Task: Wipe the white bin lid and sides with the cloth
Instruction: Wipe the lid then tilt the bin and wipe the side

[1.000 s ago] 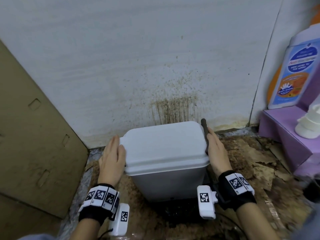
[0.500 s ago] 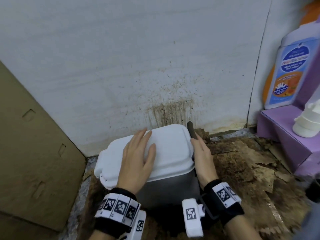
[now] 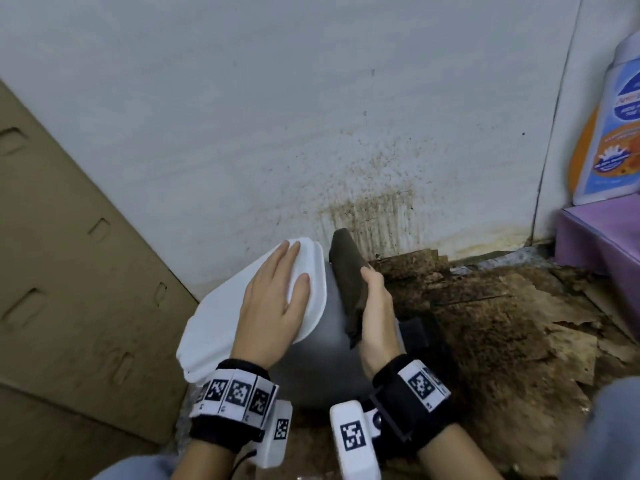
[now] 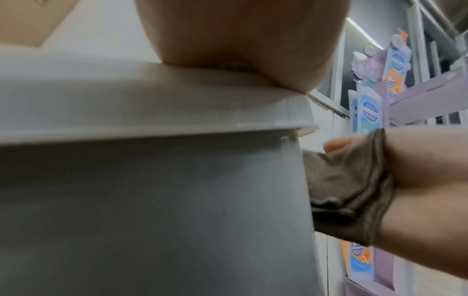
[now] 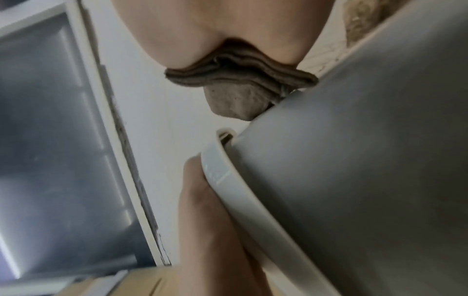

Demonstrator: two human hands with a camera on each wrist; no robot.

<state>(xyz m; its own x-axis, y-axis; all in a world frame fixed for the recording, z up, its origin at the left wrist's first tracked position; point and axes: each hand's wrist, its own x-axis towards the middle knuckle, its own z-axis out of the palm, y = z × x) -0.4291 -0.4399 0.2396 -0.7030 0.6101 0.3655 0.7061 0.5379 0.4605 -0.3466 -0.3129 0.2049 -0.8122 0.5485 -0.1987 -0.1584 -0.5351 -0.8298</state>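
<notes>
While left hand steadies lid, label unreadable

bin: on floor, before wall
left hand: on lid
cloth: between right hand and bin's right side

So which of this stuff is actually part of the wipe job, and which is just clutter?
Job:
white bin lid
grey bin side
brown cloth
left hand
right hand

Clutter:
cardboard
blue-labelled bottle
purple shelf
</notes>
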